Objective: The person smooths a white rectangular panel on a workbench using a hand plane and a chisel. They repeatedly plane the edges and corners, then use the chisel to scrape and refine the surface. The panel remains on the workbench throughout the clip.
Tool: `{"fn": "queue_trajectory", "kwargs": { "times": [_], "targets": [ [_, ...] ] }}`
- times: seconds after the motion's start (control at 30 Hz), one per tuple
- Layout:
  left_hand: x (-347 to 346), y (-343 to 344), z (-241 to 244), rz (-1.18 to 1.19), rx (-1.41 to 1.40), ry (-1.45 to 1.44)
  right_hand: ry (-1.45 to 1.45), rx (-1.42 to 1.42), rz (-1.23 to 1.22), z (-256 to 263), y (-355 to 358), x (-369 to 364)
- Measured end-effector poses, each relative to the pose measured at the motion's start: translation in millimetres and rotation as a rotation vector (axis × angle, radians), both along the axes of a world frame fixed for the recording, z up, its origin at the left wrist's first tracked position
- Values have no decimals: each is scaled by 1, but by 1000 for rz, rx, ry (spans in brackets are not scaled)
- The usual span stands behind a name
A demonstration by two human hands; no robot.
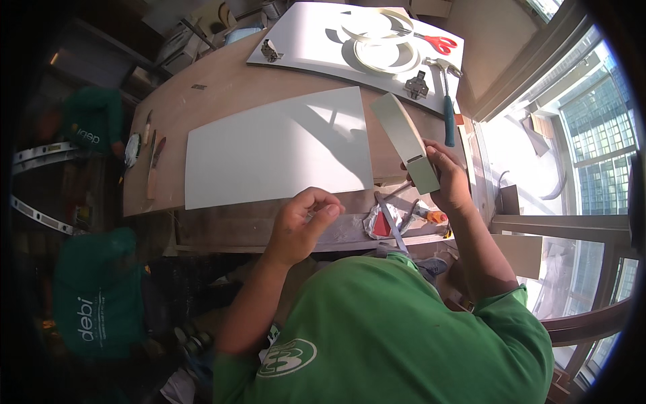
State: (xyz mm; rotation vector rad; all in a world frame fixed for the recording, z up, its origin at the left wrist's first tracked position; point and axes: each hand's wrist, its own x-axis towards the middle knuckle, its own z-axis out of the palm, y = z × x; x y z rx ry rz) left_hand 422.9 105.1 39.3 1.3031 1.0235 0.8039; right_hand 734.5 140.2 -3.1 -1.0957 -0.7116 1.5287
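My right hand (446, 174) grips a narrow pale-green board (401, 129), raised over the right part of the workbench. A dark slot shows near its lower end. My left hand (305, 227) is held above the bench's near edge with fingers curled and thumb close to them; whether something tiny is pinched there cannot be told. Between and beyond the hands, a white panel (277, 149) lies flat on the wooden bench top (227, 108). To the right of the raised board lies a claw hammer (448, 108) with a blue-green handle, its head on another white panel (308, 30).
Red-handled scissors (440, 44), rolls of edge banding (386, 55) and metal hinges (416, 85) lie on the far panel. Knives (158, 151) rest at the bench's left. Below the near edge are a metal strip (391, 222) and a screwdriver (435, 216). Two people (101, 298) are at left.
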Motion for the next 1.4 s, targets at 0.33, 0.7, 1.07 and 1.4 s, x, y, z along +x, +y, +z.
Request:
{"fn": "queue_trajectory", "kwargs": {
  "times": [0.33,0.7,1.07,1.4],
  "targets": [
    [58,52,-34,267,-37,-337,-241,167,278,-1,-34,-56],
    [-8,29,-29,194,378,303,-381,-79,716,-59,-11,-24],
    [-149,-28,-65,526,596,568,-1054,212,953,-72,4,-71],
    [-247,-14,-51,891,437,425,-1028,168,1083,-71,21,-121]
  ]
}}
